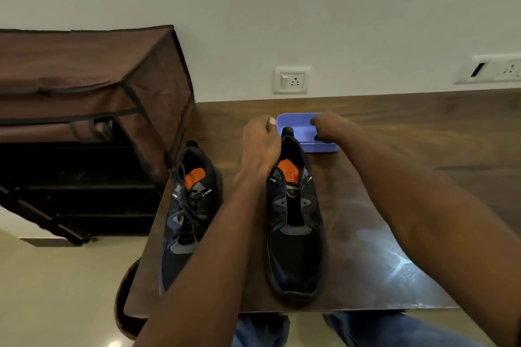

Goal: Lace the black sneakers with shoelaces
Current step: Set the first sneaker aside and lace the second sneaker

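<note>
Both forearms reach over the tabletop (366,234): laced sneaker (187,205) left; left hand (260,146) grips the unlaced sneaker (296,234) at its heel. Right hand (328,128), fingers curled into the purple tray (296,121), seems to pinch something dark, likely the shoelace; threading comes next

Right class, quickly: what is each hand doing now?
Left hand: grips the heel of the unlaced sneaker.
Right hand: reaches into the purple tray; grasp cannot be told.

Right hand (328,127) hides tray (293,120) contents, possibly lace; left hand (260,146) covers unlaced sneaker (294,222) heel.
</note>
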### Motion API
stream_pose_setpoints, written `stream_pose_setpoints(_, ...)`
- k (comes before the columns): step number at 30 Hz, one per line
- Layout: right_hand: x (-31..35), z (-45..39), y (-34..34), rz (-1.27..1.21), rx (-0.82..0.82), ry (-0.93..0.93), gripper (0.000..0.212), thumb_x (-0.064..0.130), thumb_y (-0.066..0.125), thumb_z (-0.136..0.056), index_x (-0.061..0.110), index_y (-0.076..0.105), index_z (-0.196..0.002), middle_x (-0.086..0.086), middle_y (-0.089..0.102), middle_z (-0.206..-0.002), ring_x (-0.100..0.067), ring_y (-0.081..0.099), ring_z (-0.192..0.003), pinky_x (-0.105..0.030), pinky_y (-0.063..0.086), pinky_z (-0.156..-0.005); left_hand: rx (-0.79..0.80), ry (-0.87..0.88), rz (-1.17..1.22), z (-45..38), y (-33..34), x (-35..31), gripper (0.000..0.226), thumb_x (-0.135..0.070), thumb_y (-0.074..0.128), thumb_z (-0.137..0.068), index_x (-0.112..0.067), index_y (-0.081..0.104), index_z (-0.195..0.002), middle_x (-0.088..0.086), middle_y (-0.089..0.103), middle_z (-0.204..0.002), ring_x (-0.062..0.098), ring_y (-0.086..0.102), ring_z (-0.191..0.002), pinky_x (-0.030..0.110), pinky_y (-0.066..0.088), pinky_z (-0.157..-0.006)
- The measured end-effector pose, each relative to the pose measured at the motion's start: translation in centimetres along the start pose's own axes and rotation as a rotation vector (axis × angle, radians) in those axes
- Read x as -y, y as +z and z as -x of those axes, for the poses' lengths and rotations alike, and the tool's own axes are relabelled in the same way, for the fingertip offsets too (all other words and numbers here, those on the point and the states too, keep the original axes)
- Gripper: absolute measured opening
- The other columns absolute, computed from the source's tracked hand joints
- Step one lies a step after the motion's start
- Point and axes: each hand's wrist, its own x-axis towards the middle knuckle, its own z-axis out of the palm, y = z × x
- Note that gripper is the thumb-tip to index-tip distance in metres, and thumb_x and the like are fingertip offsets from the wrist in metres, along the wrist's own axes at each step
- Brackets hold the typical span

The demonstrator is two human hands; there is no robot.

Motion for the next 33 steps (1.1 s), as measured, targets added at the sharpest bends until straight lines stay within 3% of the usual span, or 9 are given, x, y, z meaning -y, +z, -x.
stream_pose_setpoints(5, -0.5, -3.0, 1.4, -0.028, 0.101, 0.091, 0.028, 0.022, 0.054, -0.099, 0.004, 0.064, -0.118, -0.009, 0.064, -0.124, -0.03, 0.06, -0.107, -0.038, 0.049, -0.095, -0.014, 0.04, 0.008, 0.4, -0.3, -0.4, 0.037, -0.018, 0.041, -0.102, -0.015, 0.037, -0.065, -0.001, 0.042, -0.064, 0.013, 0.035, -0.061, 0.032, 0.032, -0.057)
stream_pose_setpoints(7, -0.3, -1.5, 1.1, -0.12, 0.01, 0.089, 0.028, 0.023, 0.059, -0.097, 0.001, 0.066, -0.112, -0.013, 0.067, -0.116, -0.033, 0.062, -0.104, -0.037, 0.049, -0.084, -0.012, 0.057, 0.012, 0.7, -0.6, -0.5, 0.036, -0.015, 0.043, -0.1, -0.014, 0.037, -0.065, -0.002, 0.039, -0.061, 0.013, 0.032, -0.058, 0.032, 0.031, -0.057)
stream_pose_setpoints(13, 0.2, 3.7, -1.5, -0.555, -0.383, 0.128, 0.021, -0.01, 0.047, -0.081, -0.007, 0.066, -0.087, -0.019, 0.062, -0.078, -0.03, 0.052, -0.067, -0.029, 0.034, -0.051, -0.097, 0.063, 0.072, 2.9, -3.3, -2.4, 0.022, -0.014, 0.048, -0.101, -0.022, 0.049, -0.08, 0.003, 0.053, -0.08, 0.014, 0.045, -0.076, 0.035, 0.042, -0.069)
stream_pose_setpoints(15, 0.6, 7.0, -3.2, -0.684, -0.475, 0.154, 0.02, -0.012, 0.048, -0.077, -0.006, 0.066, -0.083, -0.019, 0.061, -0.073, -0.025, 0.05, -0.059, -0.026, 0.033, -0.047, -0.098, 0.067, 0.104, 4.3, -4.4, -3.4, 0.032, -0.013, 0.048, -0.101, -0.03, 0.045, -0.074, -0.003, 0.05, -0.081, 0.013, 0.045, -0.078, 0.029, 0.039, -0.072)
stream_pose_setpoints(17, 1.2, 10.9, -4.6, -0.763, -0.508, 0.153, 0.014, -0.011, 0.055, -0.078, -0.004, 0.068, -0.081, -0.018, 0.063, -0.073, -0.022, 0.052, -0.059, -0.025, 0.036, -0.049, -0.072, 0.054, 0.172, 6.3, -5.1, -3.8, 0.024, -0.013, 0.05, -0.101, -0.028, 0.058, -0.083, -0.007, 0.053, -0.086, 0.01, 0.049, -0.084, 0.024, 0.039, -0.076)
stream_pose_setpoints(21, 2.7, 19.4, -5.9, -0.933, -0.277, 0.095, 0.02, -0.003, 0.076, -0.076, 0.012, 0.062, -0.074, -0.008, 0.064, -0.072, -0.022, 0.061, -0.065, -0.035, 0.053, -0.064, -0.001, -0.016, 0.214, 10.0, -6.3, -2.8, 0.024, -0.02, 0.054, -0.101, -0.013, 0.067, -0.12, -0.006, 0.064, -0.11, 0.006, 0.057, -0.099, 0.011, 0.041, -0.075)
stream_pose_setpoints(26, 5.5, 27.9, -4.1, -0.813, 0.146, -0.106, 0.012, 0.002, 0.081, -0.074, 0.009, 0.072, -0.078, 0.002, 0.067, -0.069, -0.009, 0.059, -0.065, -0.023, 0.051, -0.066, 0.096, -0.137, 0.23, 13.5, -7.1, -1.9, 0.015, -0.018, 0.059, -0.097, -0.022, 0.072, -0.088, -0.012, 0.07, -0.088, 0.0, 0.061, -0.08, 0.02, 0.048, -0.07)
stream_pose_setpoints(29, 6.6, 28.8, -2.3, -0.795, 0.097, -0.089, 0.006, 0.004, 0.077, -0.08, 0.009, 0.076, -0.079, 0.012, 0.064, -0.057, 0.003, 0.053, -0.052, -0.012, 0.041, -0.055, 0.196, -0.224, 0.28, 14.2, -7.1, -1.9, 0.023, -0.017, 0.063, -0.095, -0.026, 0.073, -0.077, -0.005, 0.074, -0.082, 0.013, 0.068, -0.082, 0.036, 0.055, -0.077)
stream_pose_setpoints(33, 6.3, 28.3, -1.3, -0.952, 0.16, -0.017, 0.011, -0.002, 0.07, -0.087, 0.008, 0.069, -0.083, 0.001, 0.068, -0.06, -0.003, 0.062, -0.049, -0.015, 0.045, -0.045, 0.356, -0.309, 0.387, 14.1, -6.5, -2.4, 0.014, -0.014, 0.06, -0.097, -0.009, 0.073, -0.101, 0.007, 0.073, -0.092, 0.016, 0.065, -0.085, 0.026, 0.052, -0.072)
